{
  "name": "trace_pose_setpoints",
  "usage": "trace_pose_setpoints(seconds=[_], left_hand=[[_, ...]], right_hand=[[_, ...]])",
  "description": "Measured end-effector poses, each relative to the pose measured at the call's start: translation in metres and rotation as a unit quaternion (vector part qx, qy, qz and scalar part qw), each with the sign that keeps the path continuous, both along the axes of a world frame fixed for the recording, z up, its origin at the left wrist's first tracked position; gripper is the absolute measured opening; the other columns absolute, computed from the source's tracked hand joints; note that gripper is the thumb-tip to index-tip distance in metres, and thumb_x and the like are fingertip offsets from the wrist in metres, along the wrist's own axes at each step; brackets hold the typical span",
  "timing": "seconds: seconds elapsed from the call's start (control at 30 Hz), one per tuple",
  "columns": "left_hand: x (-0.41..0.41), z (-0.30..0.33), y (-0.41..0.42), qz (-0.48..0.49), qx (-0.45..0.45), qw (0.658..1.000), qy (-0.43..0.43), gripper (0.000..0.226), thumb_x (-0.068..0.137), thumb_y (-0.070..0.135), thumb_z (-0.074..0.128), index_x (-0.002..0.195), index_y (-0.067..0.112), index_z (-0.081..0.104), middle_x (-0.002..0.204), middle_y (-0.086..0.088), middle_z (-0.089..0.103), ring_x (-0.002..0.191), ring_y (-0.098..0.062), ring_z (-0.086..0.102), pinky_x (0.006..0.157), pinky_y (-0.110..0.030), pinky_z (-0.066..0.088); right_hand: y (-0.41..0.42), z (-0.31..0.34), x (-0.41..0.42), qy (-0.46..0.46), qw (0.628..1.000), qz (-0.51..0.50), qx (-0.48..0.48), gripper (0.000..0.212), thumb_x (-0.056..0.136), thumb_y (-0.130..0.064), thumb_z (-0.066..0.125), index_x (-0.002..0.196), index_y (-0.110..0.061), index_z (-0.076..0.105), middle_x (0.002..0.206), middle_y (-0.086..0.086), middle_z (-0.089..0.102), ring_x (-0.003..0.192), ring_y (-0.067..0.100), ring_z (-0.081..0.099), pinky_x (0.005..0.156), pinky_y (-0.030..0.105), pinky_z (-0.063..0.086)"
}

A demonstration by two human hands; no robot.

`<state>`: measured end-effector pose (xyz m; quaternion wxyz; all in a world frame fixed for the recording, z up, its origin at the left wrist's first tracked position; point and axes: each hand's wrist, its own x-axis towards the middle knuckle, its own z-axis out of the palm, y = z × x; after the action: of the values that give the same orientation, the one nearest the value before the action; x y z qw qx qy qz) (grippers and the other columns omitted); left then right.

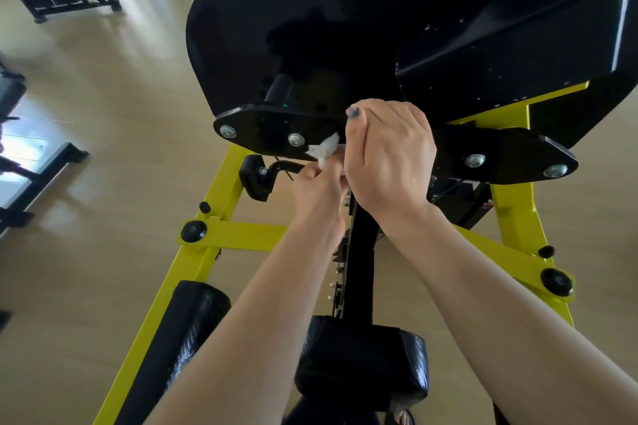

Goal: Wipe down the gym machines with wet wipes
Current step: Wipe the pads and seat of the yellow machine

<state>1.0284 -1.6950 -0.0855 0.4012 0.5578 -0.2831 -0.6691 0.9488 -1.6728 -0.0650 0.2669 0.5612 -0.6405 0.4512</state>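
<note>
The left hand (pixel 319 188) is pinching a crumpled white wipe (pixel 324 150) in its curled fingers, holding it against the front edge of the machine's black plate (pixel 262 129). The right hand (pixel 388 162) is lying just beside it, fingers bent over the same edge, partly covering the left; whether it is gripping anything, I cannot tell. Below, yellow frame (pixel 241 235) and black pads (pixel 183 338) are standing on pale floor (pixel 103 97).

Both hands (pixel 366 166) on wipe (pixel 324 149)
</note>
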Motion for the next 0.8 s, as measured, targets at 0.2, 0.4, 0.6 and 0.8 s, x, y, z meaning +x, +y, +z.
trace_pose_setpoints(seconds=[0.2,0.4,0.6,0.8], left_hand=[[0.001,0.007,0.005,-0.003,0.028,0.999,-0.015,0.031,0.094,0.027,0.068,0.07,0.016,0.052,0.047,0.012,0.055,0.045,0.0,0.052,0.108,-0.045,0.044],[0.051,-0.004,-0.026,0.171,0.016,0.984,0.048,0.024,0.088,0.027,0.077,0.096,0.012,0.06,0.098,0.001,0.073,0.082,-0.008,0.073,0.101,-0.036,0.05],[0.063,0.001,-0.039,0.176,-0.119,0.975,-0.072,0.02,0.088,0.034,0.075,0.087,0.018,0.064,0.091,0.002,0.071,0.093,-0.014,0.073,0.091,-0.041,0.056],[0.053,0.01,-0.035,0.15,-0.26,0.941,-0.156,0.021,0.086,0.035,0.075,0.087,0.015,0.068,0.076,0.007,0.062,0.07,-0.006,0.054,0.065,-0.023,0.044]], right_hand=[[0.001,0.0,-0.001,0.002,1.0,-0.001,0.01,0.04,0.106,-0.017,0.039,0.086,-0.009,0.073,0.086,0.001,0.073,0.087,0.021,0.067,0.093,0.032,0.044],[0.003,0.0,-0.003,0.011,1.0,0.013,0.016,0.039,0.106,-0.017,0.04,0.089,-0.009,0.073,0.088,0.002,0.073,0.086,0.023,0.067,0.091,0.035,0.046],[0.001,0.0,-0.001,0.005,1.0,0.006,0.01,0.039,0.106,-0.016,0.04,0.088,-0.009,0.074,0.087,0.002,0.073,0.084,0.023,0.067,0.09,0.035,0.046],[0.002,-0.001,-0.002,0.007,1.0,0.011,0.007,0.035,0.105,-0.015,0.043,0.091,-0.008,0.074,0.089,0.003,0.073,0.086,0.023,0.067,0.091,0.035,0.046]])
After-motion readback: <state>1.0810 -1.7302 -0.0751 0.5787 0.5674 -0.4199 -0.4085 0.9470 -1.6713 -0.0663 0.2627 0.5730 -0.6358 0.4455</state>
